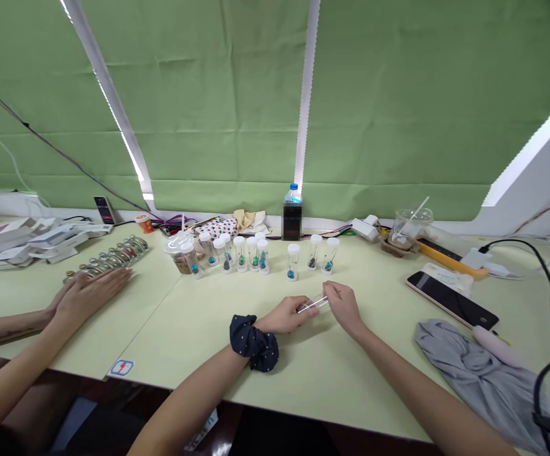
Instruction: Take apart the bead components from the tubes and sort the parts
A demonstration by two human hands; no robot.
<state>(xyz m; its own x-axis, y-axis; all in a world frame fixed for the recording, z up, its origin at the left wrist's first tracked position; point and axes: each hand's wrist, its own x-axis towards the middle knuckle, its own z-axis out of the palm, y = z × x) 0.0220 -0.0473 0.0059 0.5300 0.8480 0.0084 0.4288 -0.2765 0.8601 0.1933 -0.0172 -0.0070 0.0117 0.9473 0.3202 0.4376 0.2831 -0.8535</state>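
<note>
— Where do we have the clear tube (313, 303)?

— Lying sideways between both our hands, just above the table (199, 329) and in front of the row of white-capped vials (241, 253).

— And our fingers?

— Our left hand (287, 315), the one with the dark scrunchie (255, 342) on its wrist, has its fingers curled shut around one end. Our right hand (344, 303) pinches the other end with its fingertips together on it.

— How do we reckon it handles?

— Very light, we'd judge, with stiff, thin, smooth walls. That makes it slippery and likely to crack under a hard squeeze. We can't tell whether it's capped or what's inside; it's too small to see.

— So where should we grip?

— At the two ends, as we do now, with the pads across the round wall and gentle pressure.

— Anything close by?

— A co-worker's hands (92, 291) rest flat on the table, well apart to our left. A phone (450, 299) and a grey cloth (479, 373) lie on our right.
</note>
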